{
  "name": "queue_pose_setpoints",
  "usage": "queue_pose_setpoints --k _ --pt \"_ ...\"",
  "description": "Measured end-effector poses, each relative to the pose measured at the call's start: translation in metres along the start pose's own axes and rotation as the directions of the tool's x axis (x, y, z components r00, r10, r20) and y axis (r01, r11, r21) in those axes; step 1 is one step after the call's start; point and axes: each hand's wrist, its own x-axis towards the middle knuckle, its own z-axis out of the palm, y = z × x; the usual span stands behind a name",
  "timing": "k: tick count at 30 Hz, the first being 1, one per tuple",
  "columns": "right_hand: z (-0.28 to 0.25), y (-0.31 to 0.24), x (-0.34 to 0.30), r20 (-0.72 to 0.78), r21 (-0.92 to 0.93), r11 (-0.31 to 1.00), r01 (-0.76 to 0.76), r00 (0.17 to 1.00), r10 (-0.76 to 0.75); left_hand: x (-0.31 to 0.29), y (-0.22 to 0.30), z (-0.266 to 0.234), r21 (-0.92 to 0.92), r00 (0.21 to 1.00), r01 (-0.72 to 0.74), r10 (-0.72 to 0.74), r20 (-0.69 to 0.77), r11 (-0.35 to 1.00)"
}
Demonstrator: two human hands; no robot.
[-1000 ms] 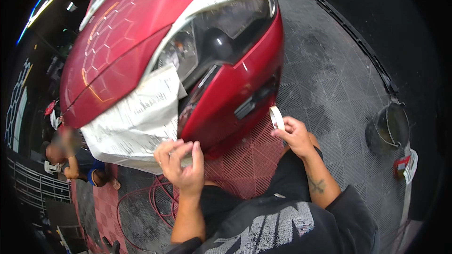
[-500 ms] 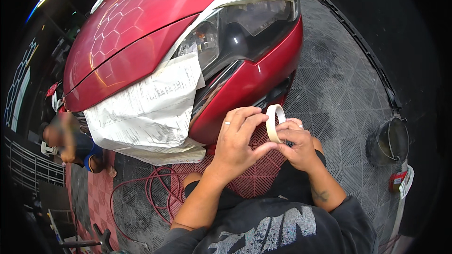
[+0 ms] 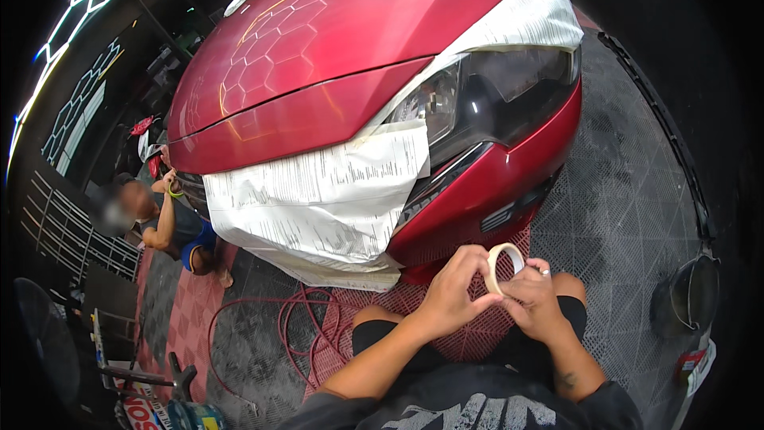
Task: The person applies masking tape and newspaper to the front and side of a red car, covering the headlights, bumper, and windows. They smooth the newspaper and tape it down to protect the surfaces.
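Note:
A roll of cream masking tape (image 3: 493,277) is held upright between my two hands, in front of my knees. My right hand (image 3: 535,296) grips it from the right, with fingers at the roll's inner opening and the thumb low on its edge. From the left, my left hand (image 3: 455,296) curls its fingertips and thumb against the tape's outer face. Just beyond is the red car's front bumper (image 3: 454,227). White printed masking paper (image 3: 326,199) covers the grille area, and another strip (image 3: 517,20) runs above the dark headlight (image 3: 509,87).
At the left, another person (image 3: 171,219) crouches by the car's far front corner. A dark red hose (image 3: 298,326) lies coiled on the grey and red tile floor. A black bucket (image 3: 686,295) stands at the right, near a long black strip (image 3: 660,119) along the wall.
My view has shifted, so the car and hands sit further right and lower. My left fingers have closed in on the tape roll. The other person's arm has come down toward the car.

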Motion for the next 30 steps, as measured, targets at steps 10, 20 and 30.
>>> queue_pose_setpoints --k 10,20,30 --pt "0.006 0.004 -0.014 0.117 0.038 0.999 0.018 0.993 -0.023 -0.029 -0.009 0.001 -0.014 0.994 0.098 -0.098 -0.056 0.995" --pt "0.002 -0.013 -0.014 0.217 0.030 0.995 0.090 0.972 -0.095 -0.042 -0.018 -0.004 0.156 0.987 -0.008 0.032 -0.157 0.988" --pt "-0.036 -0.036 0.030 0.017 0.019 0.975 0.222 0.975 -0.222 -0.045 -0.028 0.003 -0.323 0.992 0.125 -0.119 0.040 0.938"
